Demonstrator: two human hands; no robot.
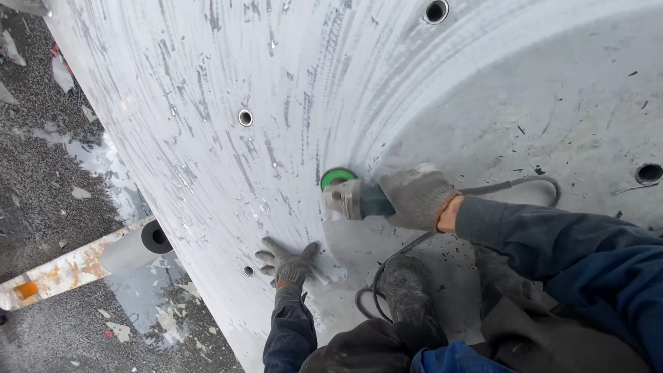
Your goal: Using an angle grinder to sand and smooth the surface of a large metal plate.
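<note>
R hand [416, 198], grey knit glove, wrapped tight round angle grinder [353, 197]: teal body, metal head, green disc guard, pressed vs curved grey concrete wall [228, 103]. L hand [289, 261], gloved, fingers spread flat on wall, holding nothing. Wall matte, streaked w/ scuffs, round holes. Black cable [514, 185] loops behind grinder. Dusty boot [409, 290] below.

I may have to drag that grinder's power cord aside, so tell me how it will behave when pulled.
The cord looks floppy: it arcs behind the right hand and loops beside the boot. It probably drags lightly on the dusty concrete surface, though the loop could snag on the boot. Tugging it would likely jerk the angle grinder.
</note>
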